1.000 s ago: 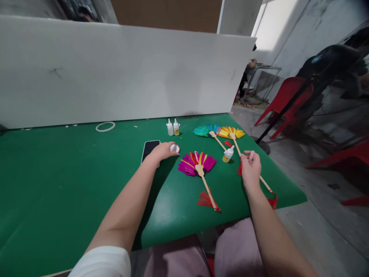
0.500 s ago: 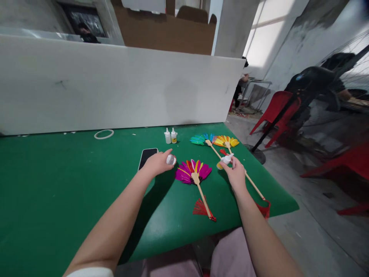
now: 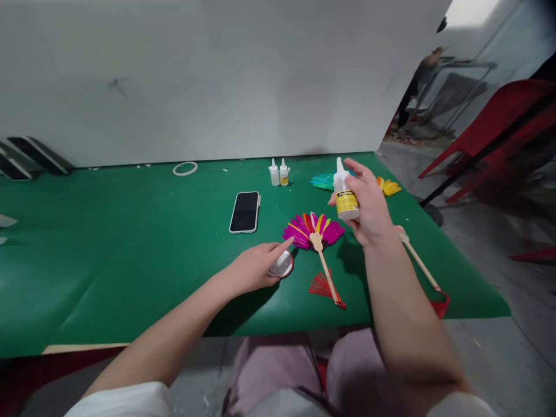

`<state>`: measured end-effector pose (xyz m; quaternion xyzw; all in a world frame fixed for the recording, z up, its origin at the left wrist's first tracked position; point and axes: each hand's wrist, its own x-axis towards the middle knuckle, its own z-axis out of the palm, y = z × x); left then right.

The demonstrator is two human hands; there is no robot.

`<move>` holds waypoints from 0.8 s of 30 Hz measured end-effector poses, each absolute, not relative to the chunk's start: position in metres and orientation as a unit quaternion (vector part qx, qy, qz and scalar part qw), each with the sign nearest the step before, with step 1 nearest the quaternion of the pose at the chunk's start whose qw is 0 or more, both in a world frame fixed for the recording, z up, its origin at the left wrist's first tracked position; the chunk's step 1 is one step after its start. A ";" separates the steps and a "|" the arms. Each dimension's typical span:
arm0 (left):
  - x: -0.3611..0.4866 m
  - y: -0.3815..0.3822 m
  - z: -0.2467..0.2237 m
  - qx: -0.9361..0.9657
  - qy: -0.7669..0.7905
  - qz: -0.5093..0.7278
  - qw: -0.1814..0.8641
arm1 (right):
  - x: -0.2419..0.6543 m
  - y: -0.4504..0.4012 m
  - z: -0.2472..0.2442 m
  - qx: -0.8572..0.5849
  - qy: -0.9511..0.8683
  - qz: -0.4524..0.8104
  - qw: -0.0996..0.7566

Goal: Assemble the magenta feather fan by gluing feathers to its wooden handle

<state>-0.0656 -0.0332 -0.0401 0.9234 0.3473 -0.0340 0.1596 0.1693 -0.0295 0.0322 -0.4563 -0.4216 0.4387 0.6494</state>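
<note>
My right hand is closed around a small clear glue bottle with a yellow label, its white nozzle pointing up. It is raised above the table, partly in front of a turquoise feather fan and a yellow one. Low over the table, my left hand grips a round, shiny silver disc with a reddish edge; what it is I cannot make out. The index finger is stretched toward a magenta feather fan with a wooden handle and red tassel, which lies flat just right of this hand.
A phone lies on the green table left of the fan. Two small glue bottles stand farther back, and a white ring lies left of them. A white panel rises along the back edge. Red chairs are at right.
The view has tilted down. My right hand has lifted the glue bottle and turned it nozzle up. My left hand has moved from beside the phone toward me, bringing the silver disc near the magenta fan.
</note>
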 end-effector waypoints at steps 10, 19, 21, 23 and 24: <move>-0.053 -0.005 0.039 0.927 0.325 0.148 0.115 | 0.146 -0.029 0.010 -0.403 -0.373 0.663 0.509; -0.010 -0.008 0.054 0.944 0.160 0.227 0.178 | 0.128 -0.033 0.003 -0.417 -0.290 0.699 0.504; -0.013 -0.001 0.050 0.921 0.178 0.266 0.224 | 0.129 -0.034 0.002 -0.436 -0.310 0.683 0.498; -0.018 0.006 0.049 0.868 0.204 0.340 0.299 | 0.135 -0.035 0.004 -0.449 -0.354 0.645 0.506; -0.021 0.010 0.049 0.830 0.218 0.389 0.336 | 0.140 -0.037 0.006 -0.457 -0.375 0.616 0.520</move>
